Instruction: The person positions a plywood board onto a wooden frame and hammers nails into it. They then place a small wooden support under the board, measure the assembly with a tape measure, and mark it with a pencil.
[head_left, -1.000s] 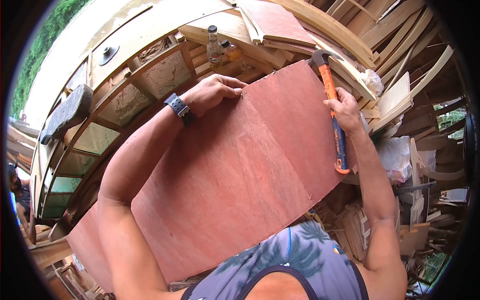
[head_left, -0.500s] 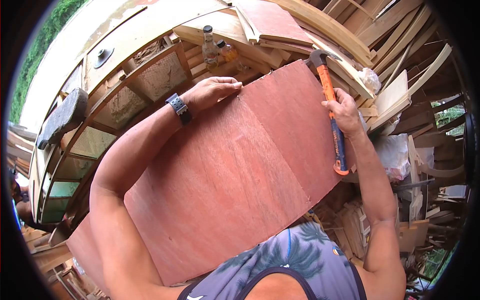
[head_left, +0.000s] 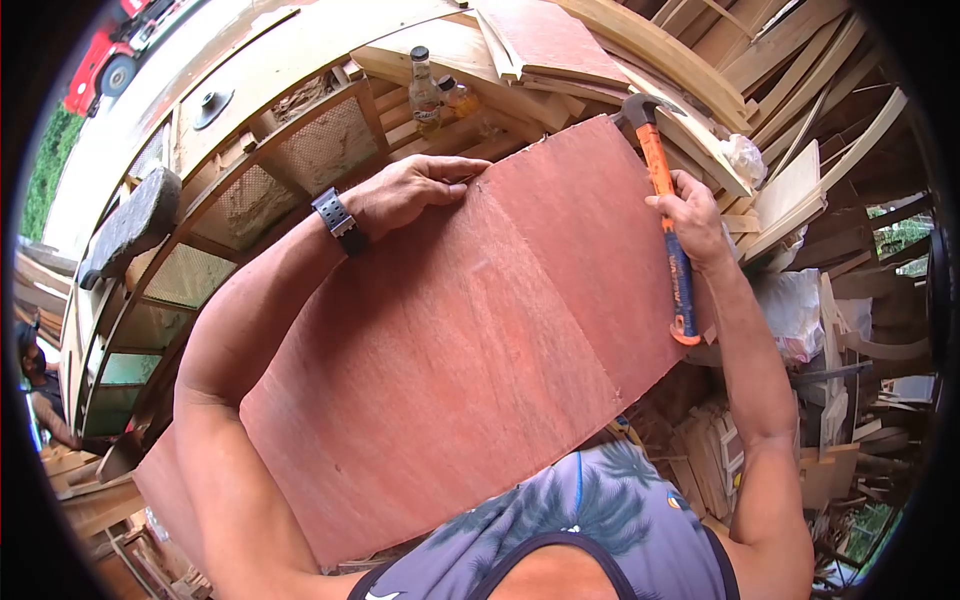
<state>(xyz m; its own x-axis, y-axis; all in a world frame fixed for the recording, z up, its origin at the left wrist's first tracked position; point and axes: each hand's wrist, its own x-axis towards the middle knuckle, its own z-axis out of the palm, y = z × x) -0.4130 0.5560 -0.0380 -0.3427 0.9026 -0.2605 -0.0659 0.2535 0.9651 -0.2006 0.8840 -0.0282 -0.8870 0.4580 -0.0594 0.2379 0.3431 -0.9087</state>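
While the left hand (head_left: 405, 190) pinches something too small to make out at the far edge of the reddish plywood sheet (head_left: 470, 340), fingertips pressed to the wood, the right hand (head_left: 692, 222) is wrapped tight around the orange handle of a hammer (head_left: 662, 190). That handle's long axis runs roughly from six to twelve o'clock, head uppermost. From the hammer head, the pinched spot lies at about eight o'clock, so the left hand is nearer it.

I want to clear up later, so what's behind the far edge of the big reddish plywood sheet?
Behind the reddish plywood sheet: two glass bottles on stacked pale wooden planks. Whatever lies beneath the sheet is covered.
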